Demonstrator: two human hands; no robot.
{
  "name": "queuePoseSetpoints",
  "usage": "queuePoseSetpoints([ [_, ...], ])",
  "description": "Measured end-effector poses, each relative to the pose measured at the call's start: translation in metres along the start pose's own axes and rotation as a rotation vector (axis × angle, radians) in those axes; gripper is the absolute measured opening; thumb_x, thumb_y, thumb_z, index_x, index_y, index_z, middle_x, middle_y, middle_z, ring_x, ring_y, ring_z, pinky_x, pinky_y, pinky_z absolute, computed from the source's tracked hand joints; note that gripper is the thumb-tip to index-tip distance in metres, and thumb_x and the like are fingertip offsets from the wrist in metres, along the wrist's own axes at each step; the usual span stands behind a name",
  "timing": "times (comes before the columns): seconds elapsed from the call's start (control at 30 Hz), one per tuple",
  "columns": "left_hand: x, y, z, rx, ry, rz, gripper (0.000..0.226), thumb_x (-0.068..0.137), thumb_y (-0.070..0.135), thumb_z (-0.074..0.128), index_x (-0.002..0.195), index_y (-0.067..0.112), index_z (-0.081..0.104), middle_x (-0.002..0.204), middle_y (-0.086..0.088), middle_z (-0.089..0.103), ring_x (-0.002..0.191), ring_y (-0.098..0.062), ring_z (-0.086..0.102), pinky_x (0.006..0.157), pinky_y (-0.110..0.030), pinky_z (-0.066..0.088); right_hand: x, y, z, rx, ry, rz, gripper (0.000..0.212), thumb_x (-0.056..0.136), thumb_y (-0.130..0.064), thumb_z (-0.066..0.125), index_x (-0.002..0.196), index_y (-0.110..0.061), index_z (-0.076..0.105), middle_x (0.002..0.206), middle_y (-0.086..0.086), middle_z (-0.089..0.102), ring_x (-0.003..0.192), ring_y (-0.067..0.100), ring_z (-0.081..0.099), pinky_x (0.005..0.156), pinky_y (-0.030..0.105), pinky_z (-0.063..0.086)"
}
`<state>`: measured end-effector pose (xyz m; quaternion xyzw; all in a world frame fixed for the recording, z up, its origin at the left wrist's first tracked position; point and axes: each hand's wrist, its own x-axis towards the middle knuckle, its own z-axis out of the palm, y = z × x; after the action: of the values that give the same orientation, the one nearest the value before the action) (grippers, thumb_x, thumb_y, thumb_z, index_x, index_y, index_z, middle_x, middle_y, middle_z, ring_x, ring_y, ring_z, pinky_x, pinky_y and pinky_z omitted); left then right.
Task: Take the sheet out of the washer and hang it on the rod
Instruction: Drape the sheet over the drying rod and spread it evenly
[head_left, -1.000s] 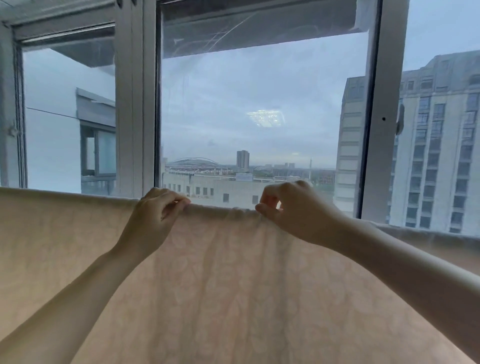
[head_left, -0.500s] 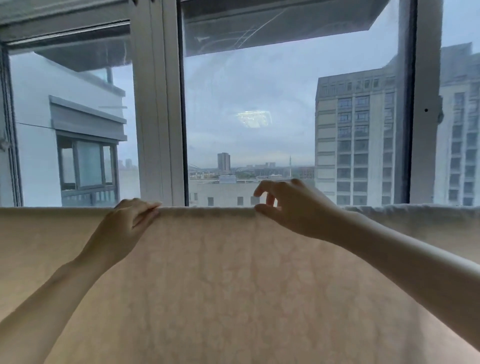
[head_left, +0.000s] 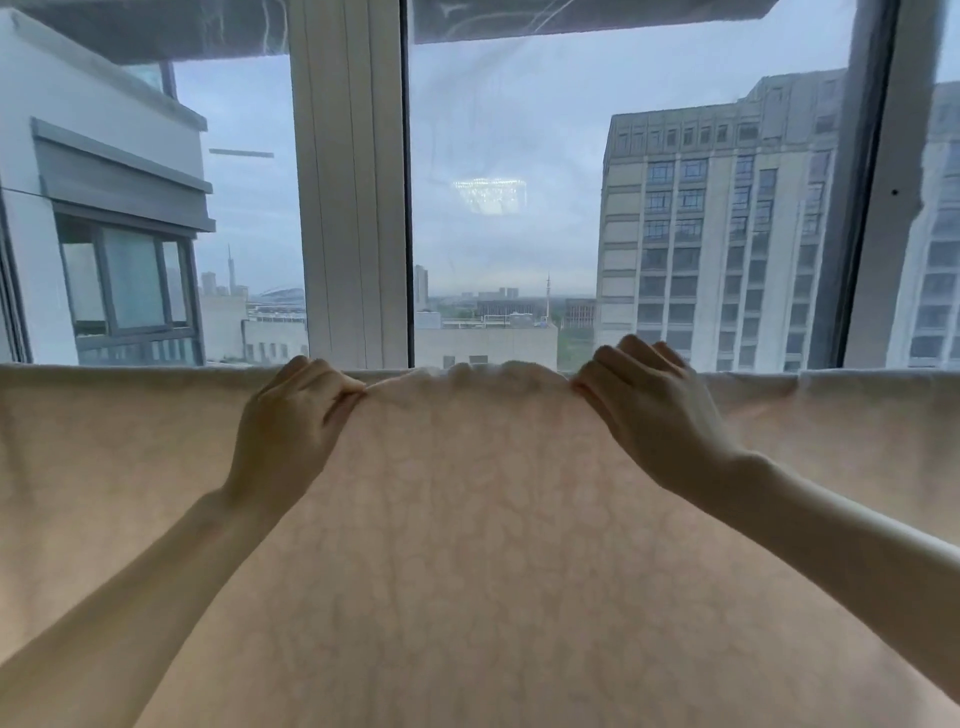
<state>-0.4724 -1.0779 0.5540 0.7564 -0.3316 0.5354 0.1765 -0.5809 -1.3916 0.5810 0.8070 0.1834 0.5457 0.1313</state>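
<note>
The sheet (head_left: 467, 545) spans the whole view, its long axis running left to right along a straight top fold, the cloth dropping down toward the person from that fold. It is thin, pale cream fabric with a faint raised floral or bubble pattern, and daylight glows through it. The rod itself is hidden under the fold. Between the two sets of fingers the top edge bunches up into a soft, wrinkled hump; outward of each hand it lies flat and level.

Beyond the fingers stands a window with a white ribbed frame post (head_left: 350, 208) and glass, with a tall grey building (head_left: 727, 234) outside.

The right hand (head_left: 660, 415) has its fingers curled over the top fold, pinching cloth at the hump's right end. The left hand (head_left: 291, 421) likewise pinches the fold at the hump's left end, fingers bent, thumb side toward the hump.
</note>
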Motion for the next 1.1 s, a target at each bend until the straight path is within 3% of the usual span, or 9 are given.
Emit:
queuePoseSetpoints([
  [0.1,-0.038,0.006,0.007,-0.019,-0.048,0.013,0.024,0.088,0.027,0.058,0.08,0.009,0.071,0.078,-0.001,0.067,0.07,-0.017,0.059,0.065,-0.026,0.045,-0.022,-0.006,0.005,0.079,-0.063,-0.104,0.012,0.09,-0.021,0.062,0.083,-0.013,0.067,0.075,0.0,0.061,0.068,0.018,0.054,0.061,0.034,0.049],
  [0.17,-0.059,0.008,0.008,-0.031,-0.133,0.024,0.029,0.088,0.03,0.055,0.078,0.01,0.073,0.077,-0.001,0.068,0.069,-0.017,0.06,0.066,-0.024,0.044,-0.036,-0.008,0.008,0.102,-0.184,-0.074,0.019,0.09,-0.027,0.056,0.081,-0.015,0.069,0.076,-0.002,0.063,0.069,0.018,0.057,0.061,0.036,0.053],
  [0.27,-0.057,0.003,0.003,-0.069,-0.212,0.029,0.034,0.087,0.036,0.053,0.08,0.011,0.074,0.077,0.0,0.07,0.07,-0.016,0.062,0.067,-0.03,0.048,-0.035,-0.008,0.003,0.156,-0.291,-0.031,0.027,0.09,-0.035,0.051,0.084,-0.016,0.071,0.08,-0.003,0.068,0.074,0.017,0.061,0.064,0.038,0.055],
  [0.4,-0.025,-0.005,-0.013,-0.151,-0.114,-0.04,0.028,0.086,0.036,0.065,0.088,0.01,0.074,0.083,-0.001,0.07,0.08,-0.018,0.059,0.074,-0.033,0.047,-0.004,-0.013,-0.012,0.17,-0.153,0.024,0.022,0.087,-0.036,0.061,0.092,-0.017,0.07,0.093,-0.001,0.07,0.087,0.016,0.061,0.071,0.034,0.054],
  [0.53,-0.005,-0.034,-0.021,-0.072,0.0,-0.164,0.024,0.092,0.023,0.06,0.107,0.007,0.069,0.101,-0.007,0.069,0.095,-0.024,0.058,0.081,-0.033,0.044,0.02,-0.016,-0.001,0.119,-0.119,0.059,0.029,0.086,-0.03,0.066,0.108,-0.011,0.065,0.109,0.006,0.065,0.1,0.022,0.057,0.078,0.037,0.054],
  [0.67,-0.008,-0.078,-0.023,0.013,-0.133,-0.275,0.031,0.093,0.01,0.057,0.123,0.003,0.061,0.121,-0.016,0.064,0.112,-0.033,0.056,0.096,-0.04,0.043,0.031,-0.019,0.017,0.186,-0.17,0.096,0.025,0.091,-0.031,0.058,0.105,-0.012,0.066,0.104,0.005,0.066,0.094,0.021,0.061,0.078,0.043,0.055],
  [0.8,-0.01,-0.096,-0.03,0.054,-0.089,-0.268,0.024,0.09,0.002,0.059,0.113,0.001,0.067,0.111,-0.018,0.068,0.105,-0.034,0.06,0.091,-0.037,0.043,0.037,-0.023,0.026,0.233,-0.133,0.127,0.017,0.093,-0.025,0.058,0.094,-0.01,0.068,0.092,0.003,0.067,0.085,0.022,0.062,0.071,0.044,0.054],
  [1.0,-0.002,-0.104,-0.033,0.121,-0.048,-0.21,0.015,0.091,0.007,0.059,0.096,0.004,0.072,0.095,-0.015,0.071,0.087,-0.031,0.064,0.078,-0.034,0.046,0.053,-0.026,0.035,0.237,-0.115,0.183,0.018,0.096,-0.022,0.053,0.09,-0.009,0.065,0.09,0.005,0.066,0.08,0.025,0.061,0.068,0.043,0.053],
  [1.1,0.0,-0.107,-0.041,0.095,0.139,-0.293,0.016,0.091,0.008,0.057,0.098,0.001,0.069,0.095,-0.018,0.069,0.086,-0.032,0.063,0.077,-0.033,0.046,0.073,-0.023,0.036,0.302,-0.042,0.267,0.019,0.096,-0.02,0.051,0.092,-0.007,0.064,0.094,0.008,0.065,0.079,0.025,0.061,0.07,0.043,0.052],
])
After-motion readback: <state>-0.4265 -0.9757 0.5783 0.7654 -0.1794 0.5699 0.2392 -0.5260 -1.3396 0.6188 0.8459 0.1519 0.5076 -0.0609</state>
